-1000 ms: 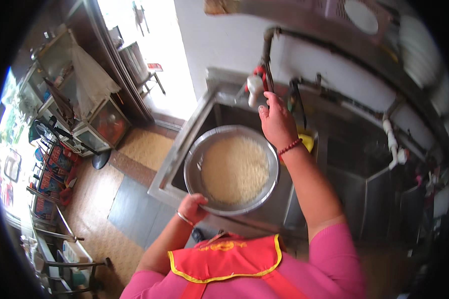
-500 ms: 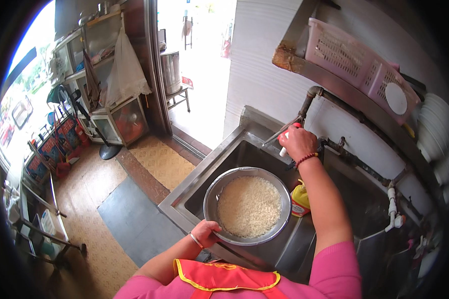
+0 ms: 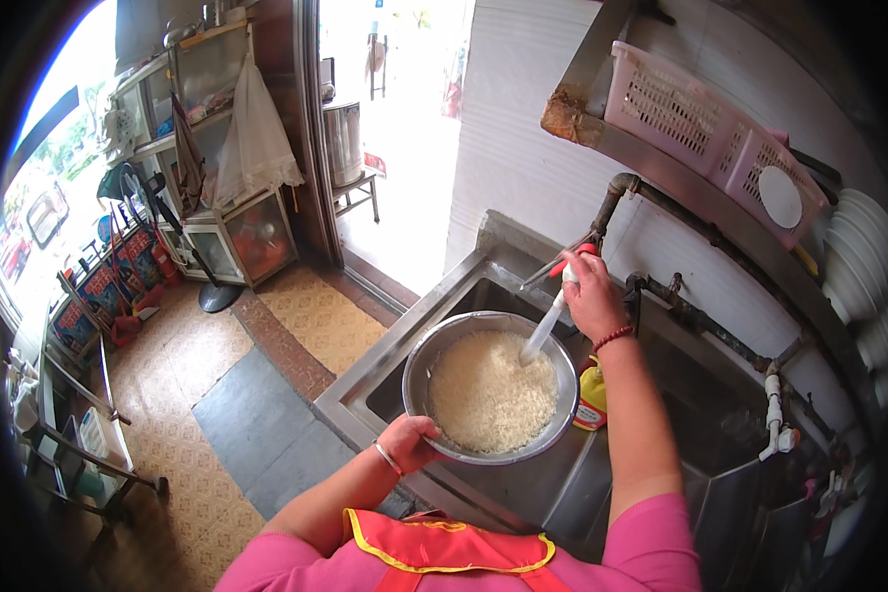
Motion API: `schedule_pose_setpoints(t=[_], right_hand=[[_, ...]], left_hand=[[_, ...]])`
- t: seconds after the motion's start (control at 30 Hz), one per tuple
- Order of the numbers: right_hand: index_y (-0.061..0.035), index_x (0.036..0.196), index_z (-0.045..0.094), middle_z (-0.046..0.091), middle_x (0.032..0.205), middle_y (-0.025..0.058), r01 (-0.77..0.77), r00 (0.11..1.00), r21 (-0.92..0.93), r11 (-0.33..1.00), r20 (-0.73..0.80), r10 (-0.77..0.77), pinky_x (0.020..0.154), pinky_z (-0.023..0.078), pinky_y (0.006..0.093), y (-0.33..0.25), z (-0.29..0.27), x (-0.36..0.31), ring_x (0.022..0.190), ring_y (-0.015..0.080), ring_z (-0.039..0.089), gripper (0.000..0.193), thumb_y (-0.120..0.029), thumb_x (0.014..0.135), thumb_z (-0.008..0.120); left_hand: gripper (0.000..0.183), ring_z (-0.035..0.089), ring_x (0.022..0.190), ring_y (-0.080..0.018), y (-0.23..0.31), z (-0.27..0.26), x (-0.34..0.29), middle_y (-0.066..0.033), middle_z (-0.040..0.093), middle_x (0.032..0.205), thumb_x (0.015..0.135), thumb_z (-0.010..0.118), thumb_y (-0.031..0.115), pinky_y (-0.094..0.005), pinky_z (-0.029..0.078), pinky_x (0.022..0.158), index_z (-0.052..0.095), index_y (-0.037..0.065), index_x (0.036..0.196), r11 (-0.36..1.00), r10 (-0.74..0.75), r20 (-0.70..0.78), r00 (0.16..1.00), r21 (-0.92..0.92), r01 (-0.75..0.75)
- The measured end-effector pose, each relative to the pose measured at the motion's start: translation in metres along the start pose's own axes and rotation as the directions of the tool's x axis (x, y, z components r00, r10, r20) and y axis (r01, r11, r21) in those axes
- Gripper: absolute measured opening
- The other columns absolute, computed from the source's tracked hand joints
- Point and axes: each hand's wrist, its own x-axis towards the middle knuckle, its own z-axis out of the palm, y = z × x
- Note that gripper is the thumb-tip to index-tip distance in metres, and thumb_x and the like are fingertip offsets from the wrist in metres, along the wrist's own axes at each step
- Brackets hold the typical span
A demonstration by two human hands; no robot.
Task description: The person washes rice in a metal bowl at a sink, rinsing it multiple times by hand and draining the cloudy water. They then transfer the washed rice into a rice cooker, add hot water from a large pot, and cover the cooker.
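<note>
A round metal basin [image 3: 414, 370] of white rice [image 3: 488, 400] is at the sink, slightly tilted. My left hand [image 3: 407, 443] grips its near left rim, thumb on the edge. Up by the wall, my right hand [image 3: 594, 298] is closed round a tap with a white spout [image 3: 568, 278] and a red part [image 3: 584, 251]. A stream of water [image 3: 540, 338] runs from the spout into the far right part of the rice. Beside the basin's right edge stands a yellow and red bottle [image 3: 591, 397], partly behind my right forearm.
The metal sink [image 3: 350, 400] has a raised rim and a second basin to the right. Pipes [image 3: 705, 319] run along the wall. Above, a shelf [image 3: 651, 148] bears pink baskets [image 3: 673, 104] and stacked white bowls [image 3: 851, 259]. A doorway and shelving unit [image 3: 237, 232] stand at the left.
Water now pours from the tap into the rice; none was running before. My right hand has shifted slightly down on the tap, and the basin's far side has risen slightly.
</note>
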Motion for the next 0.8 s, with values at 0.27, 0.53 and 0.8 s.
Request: schedule_pose_setpoints(t=[0.27,0.53,0.8], right_hand=[[-0.0040,0.137,0.044,0.056,0.124,0.0228,-0.454,0.890,0.246,0.856,0.082,0.448,0.090,0.049,0.0396,0.018,0.021,-0.102,0.107,0.0348,0.059,0.054,-0.013,0.087,0.062],[0.0034,0.141,0.039,0.059,0.124,0.0135,-0.711,0.677,0.573,0.407,0.402,0.616,0.096,0.044,0.0305,0.012,0.051,-0.167,0.110,0.0212,0.058,0.060,0.003,0.083,0.053],[-0.0016,0.136,0.047,0.065,0.117,0.0203,-0.709,0.672,0.545,0.447,0.331,0.662,0.093,0.047,0.0347,0.019,0.068,-0.169,0.108,0.0290,0.063,0.056,0.000,0.080,0.051]], left_hand=[[0.049,0.058,0.113,-0.0418,0.007,0.007,-0.006,-0.0244,0.058,0.121,0.075,0.046,-0.004,-0.0614,0.044,0.099,0.047,-0.010,0.124,1.000,0.026,0.003,1.000,0.013,-0.026],[0.047,0.061,0.107,-0.0412,0.011,0.005,0.000,-0.0231,0.060,0.118,0.075,0.047,-0.003,-0.0617,0.047,0.096,0.050,-0.009,0.122,1.000,-0.004,-0.010,1.000,0.021,0.004],[0.044,0.065,0.097,-0.0389,0.017,-0.001,0.004,-0.0202,0.064,0.110,0.074,0.048,-0.002,-0.0579,0.053,0.085,0.053,-0.008,0.118,0.998,0.032,-0.030,0.999,0.054,-0.031]])
